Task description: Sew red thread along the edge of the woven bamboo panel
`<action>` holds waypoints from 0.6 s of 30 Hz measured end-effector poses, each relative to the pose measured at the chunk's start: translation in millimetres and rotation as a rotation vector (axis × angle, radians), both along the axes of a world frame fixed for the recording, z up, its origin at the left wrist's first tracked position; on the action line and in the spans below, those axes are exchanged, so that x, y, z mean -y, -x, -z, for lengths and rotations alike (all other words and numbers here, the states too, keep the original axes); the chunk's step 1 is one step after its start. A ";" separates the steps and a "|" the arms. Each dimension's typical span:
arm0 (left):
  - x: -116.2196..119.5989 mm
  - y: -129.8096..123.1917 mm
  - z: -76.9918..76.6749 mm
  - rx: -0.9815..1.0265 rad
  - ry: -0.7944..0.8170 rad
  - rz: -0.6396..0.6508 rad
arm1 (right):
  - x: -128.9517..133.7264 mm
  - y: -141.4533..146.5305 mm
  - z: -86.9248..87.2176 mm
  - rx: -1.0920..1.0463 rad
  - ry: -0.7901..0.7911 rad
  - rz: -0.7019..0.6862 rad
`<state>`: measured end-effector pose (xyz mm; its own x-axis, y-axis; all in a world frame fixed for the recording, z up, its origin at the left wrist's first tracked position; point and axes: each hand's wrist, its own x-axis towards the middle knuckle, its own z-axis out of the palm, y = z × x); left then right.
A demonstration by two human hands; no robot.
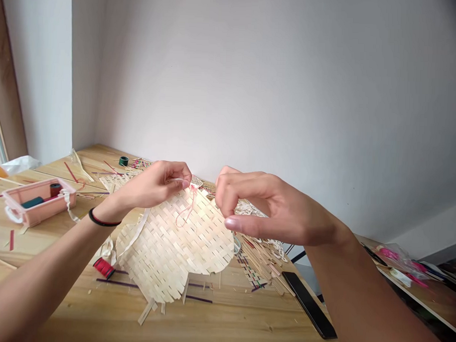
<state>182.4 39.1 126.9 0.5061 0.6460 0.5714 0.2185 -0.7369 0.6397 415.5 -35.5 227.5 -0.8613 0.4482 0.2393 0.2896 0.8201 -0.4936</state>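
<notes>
A pale woven piece (181,229) with rounded edges hangs tilted above the wooden table. My left hand (168,181) pinches its top edge between thumb and fingers. Pink thread (191,207) dangles in loops from that edge, just right of my left fingertips. My right hand (257,202) is raised beside the upper right edge, fingers curled and thumb below them; whatever it may hold is too small to make out. A white ribbon (138,235) runs down the left side of the weave.
A pink box (40,202) with thread spools stands at the left. A red spool (104,268) lies near the weave. Loose strips (260,259) and a black flat bar (309,304) lie to the right. Behind rises a pale wall (253,82). A green roll (123,161) sits farther back.
</notes>
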 end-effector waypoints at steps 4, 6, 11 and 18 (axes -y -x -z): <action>-1.1 0.0 -0.6 0.015 0.028 -0.038 | 2.5 -2.8 -3.0 -0.079 0.034 -0.027; -1.2 -0.1 -1.4 0.021 0.031 -0.060 | 4.9 -5.5 -5.2 -0.103 0.065 -0.026; -2.3 0.6 -1.9 0.053 0.017 -0.045 | 16.3 -12.8 -13.3 -0.104 0.127 0.016; -5.2 3.9 -0.7 0.064 0.031 -0.070 | 45.4 -15.5 -29.8 -0.062 0.023 0.059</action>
<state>178.5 44.3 127.6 0.4217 0.6966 0.5805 0.2267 -0.7009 0.6763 431.0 -80.9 257.3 -0.8173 0.5033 0.2806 0.3051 0.7910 -0.5303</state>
